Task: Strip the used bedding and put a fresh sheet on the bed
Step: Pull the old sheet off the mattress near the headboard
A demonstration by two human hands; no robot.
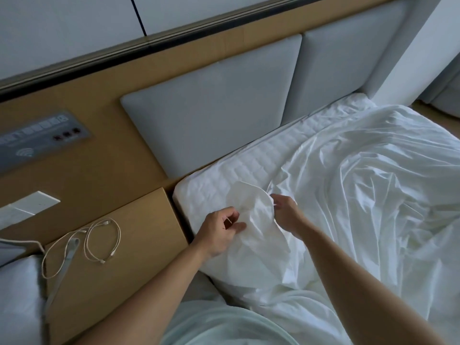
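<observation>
Left grip [221,232] pinches the raised corner of the white sheet [251,215], over the near corner of the mattress [199,197]. Right grip [286,212] pinches the same corner's far edge, fingers curled. Rest of sheet rumpled across the bed, to the right. Quilted mattress top bare along the headboard [211,115]. Coiled cables [102,261] on the tabletop [139,220] beside the bed

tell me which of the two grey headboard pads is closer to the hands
The left pad, beside the wooden nightstand; the left hand and right hand pinch the sheet corner before it. The right pad sits farther off.
</observation>
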